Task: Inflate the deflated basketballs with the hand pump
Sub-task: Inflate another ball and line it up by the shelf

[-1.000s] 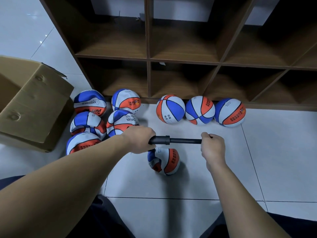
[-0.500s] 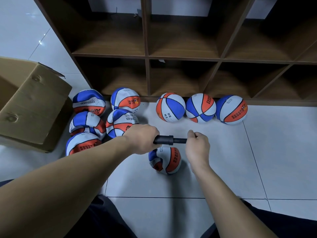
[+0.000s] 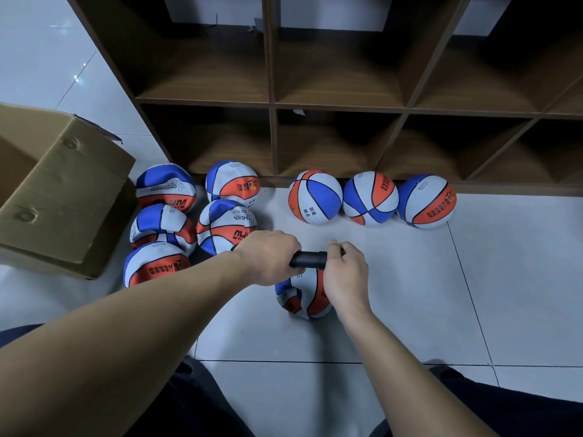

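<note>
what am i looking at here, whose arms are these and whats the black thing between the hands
There is no machine here. The one picture comes from a camera worn on a person's head, looking forward and down, so the arms reaching in from the bottom are that person's own.

The left hand has a grip on the black pump, a small hand pump for balls. The right hand is closed on the pump's other end, right against the barrel, so the rod is pushed in. Just under the hands sits the ball that seems to be getting pumped; the link between pump and ball is hidden.

On the tiled floor, three round balls line up against a wooden shelf, and five wrinkled, flat-looking balls lie beside a cardboard box on the left.
</note>
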